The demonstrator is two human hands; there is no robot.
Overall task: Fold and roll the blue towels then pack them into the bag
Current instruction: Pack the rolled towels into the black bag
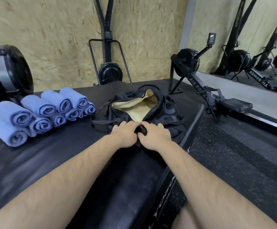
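Head view shows both hands meeting at the near end of the bag [167,113]. The left hand [124,134] and right hand [154,136] are side by side, nearly touching, with fingers curled down onto a dark fold of fabric. They appear to pinch that fold between them, though the thumbs are mostly hidden.

The step in hand looks like opening the bag's mouth for packing. To do it well, I would draw the two sides of the near end apart evenly so the opening widens along its whole length. The far half already gapes, so the near end is what needs spreading. The fabric is limp and will likely sag shut unless the rim is pushed down and outward. One hand probably has to keep holding the rim while the other reaches left of the bag for a roll.

The bag is black and soft, slumped flat on a black padded platform [68,154]. A pale tan lining [134,108] shows through its open far half, and loose straps trail off its left side.

The blue towels [41,111] lie to the left of the bag, near it but apart. All are rolled and stacked in two tiers, spiral ends facing the camera. None is inside the bag yet. A rowing machine [200,83] stands beyond the bag to its right.
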